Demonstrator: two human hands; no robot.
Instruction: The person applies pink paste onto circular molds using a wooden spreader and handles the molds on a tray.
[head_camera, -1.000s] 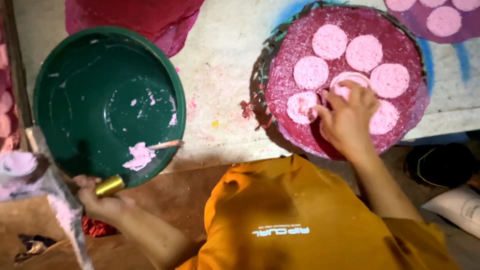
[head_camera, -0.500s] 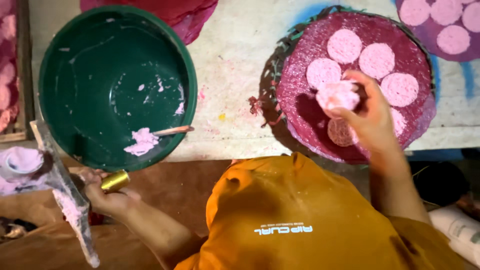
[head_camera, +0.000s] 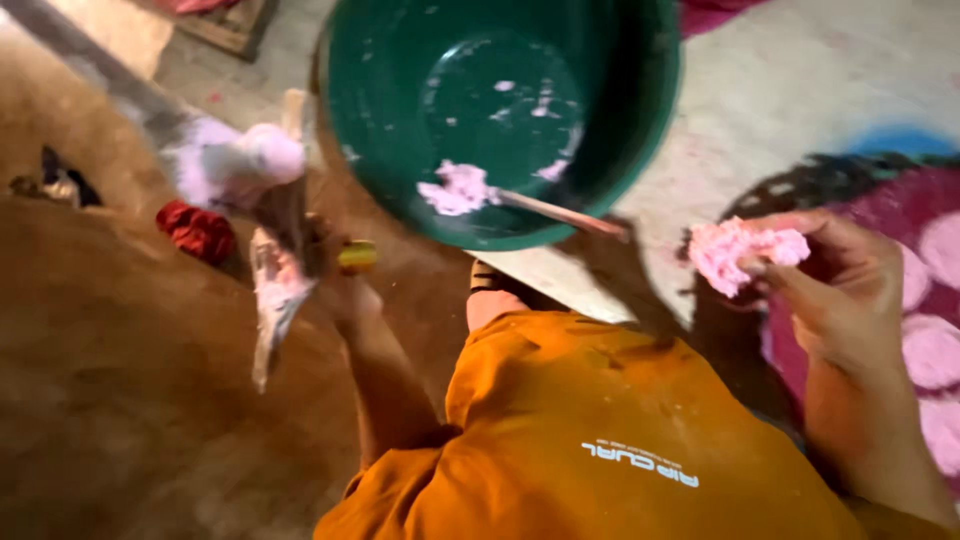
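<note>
While the right hand (head_camera: 840, 290) pinches a soft pink lump (head_camera: 745, 255) between fingertips, beside the green basin (head_camera: 500, 120), the left hand (head_camera: 345, 290) grips a pink-smeared wooden tool (head_camera: 280, 270). Shaping step, I judge; next needs gentle placing.

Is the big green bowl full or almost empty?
Almost empty: the green bowl holds only one pink dough lump and smears, with a stick resting inside.
</note>
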